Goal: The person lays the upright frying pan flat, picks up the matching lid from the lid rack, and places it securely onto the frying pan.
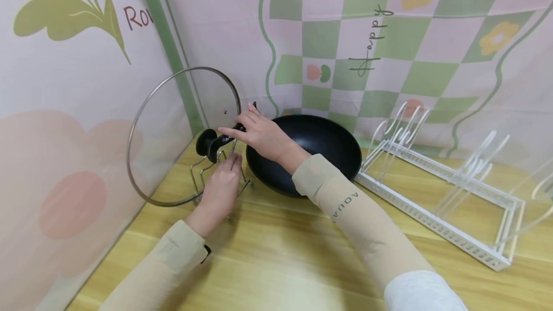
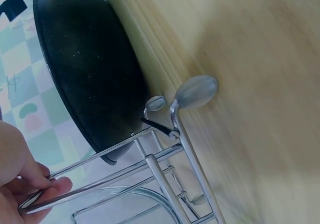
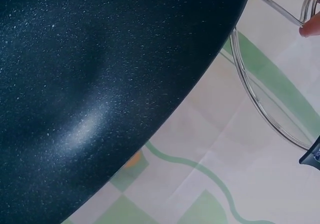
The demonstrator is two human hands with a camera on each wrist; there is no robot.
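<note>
A round glass pot lid with a metal rim stands upright at the left, its black handle facing the wok. My right hand is at the end of that handle and grips it, thumb lying along the top; the fingers' undersides are hidden. Lower down, my left hand pinches the bent wires of a metal wire rack, as the left wrist view shows. The lid's lower edge is within the rack. Beside both hands is a black wok, whose dark speckled inside fills much of the right wrist view.
A white dish rack with upright prongs stands on the wooden table at the right. Behind is a patterned cloth wall, and another printed wall rises close at the left of the lid.
</note>
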